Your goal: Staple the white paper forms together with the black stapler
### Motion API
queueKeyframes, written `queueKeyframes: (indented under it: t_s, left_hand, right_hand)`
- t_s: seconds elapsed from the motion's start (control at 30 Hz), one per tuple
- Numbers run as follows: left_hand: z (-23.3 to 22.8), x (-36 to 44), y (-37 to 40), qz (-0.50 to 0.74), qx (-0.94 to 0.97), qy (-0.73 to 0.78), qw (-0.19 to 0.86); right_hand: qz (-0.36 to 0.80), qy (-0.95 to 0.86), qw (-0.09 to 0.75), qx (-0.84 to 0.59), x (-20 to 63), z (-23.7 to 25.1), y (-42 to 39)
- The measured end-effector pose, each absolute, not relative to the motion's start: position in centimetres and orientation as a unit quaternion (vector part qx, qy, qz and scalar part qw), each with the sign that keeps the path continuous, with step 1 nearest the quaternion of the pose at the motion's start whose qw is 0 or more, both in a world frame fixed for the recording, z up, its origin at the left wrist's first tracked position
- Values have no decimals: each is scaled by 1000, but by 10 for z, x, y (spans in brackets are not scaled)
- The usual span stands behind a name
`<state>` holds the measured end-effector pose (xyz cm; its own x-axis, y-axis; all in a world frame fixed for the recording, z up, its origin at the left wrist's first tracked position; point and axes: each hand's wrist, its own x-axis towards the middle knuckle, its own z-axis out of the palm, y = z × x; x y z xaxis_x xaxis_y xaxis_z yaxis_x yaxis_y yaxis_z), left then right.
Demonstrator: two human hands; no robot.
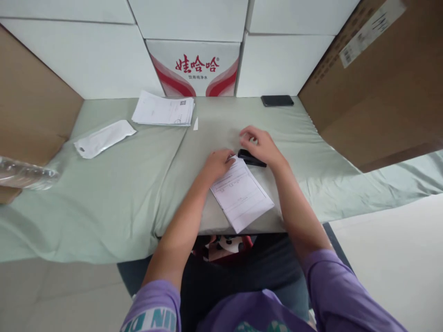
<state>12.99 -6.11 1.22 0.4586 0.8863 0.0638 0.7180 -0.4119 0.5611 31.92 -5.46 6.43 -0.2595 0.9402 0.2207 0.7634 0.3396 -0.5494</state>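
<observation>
Even soft daylight, faint shadows, no glare; wide-angle bending at edges, slight overall softness.

You see matt white paper in the printed form [242, 193], a glossy black plastic stapler [252, 158], and soft, creased pale-green cloth covering the table [131, 184].

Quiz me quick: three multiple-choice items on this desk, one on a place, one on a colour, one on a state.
1. Where does the phone lie?
A. far edge, right of the red-printed box
B. on the paper stack
C. under the stapler

2. What colour is the table cloth?
A. blue
B. pale green
C. brown

3. What is the left hand doing?
A. raised in the air
B. holding a bottle
C. pressing the top of the sheets

Answers: 1 A, it lies by the boxes. 2 B, pale green throughout. 3 C, its fingers rest on the sheets while the right hand is over the stapler.
</observation>
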Motion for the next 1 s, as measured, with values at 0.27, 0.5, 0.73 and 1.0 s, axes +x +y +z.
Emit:
queueKeyframes:
  t_s: [0.27,0.5,0.73,1.0]
  left_hand:
    - [18,112,-57,165,802,499,285]
    - [23,80,-57,163,747,628,146]
    - [22,115,-67,320,812,451,186]
    - [6,133,-61,403,802,373,234]
  right_hand:
    - [190,-802,254,-506,336,35,-71]
    - [202,-774,324,-504,344,41,-74]
    - [236,-798,395,-388,334,33,-72]
    - [231,-815,407,-343,326,33,-74]
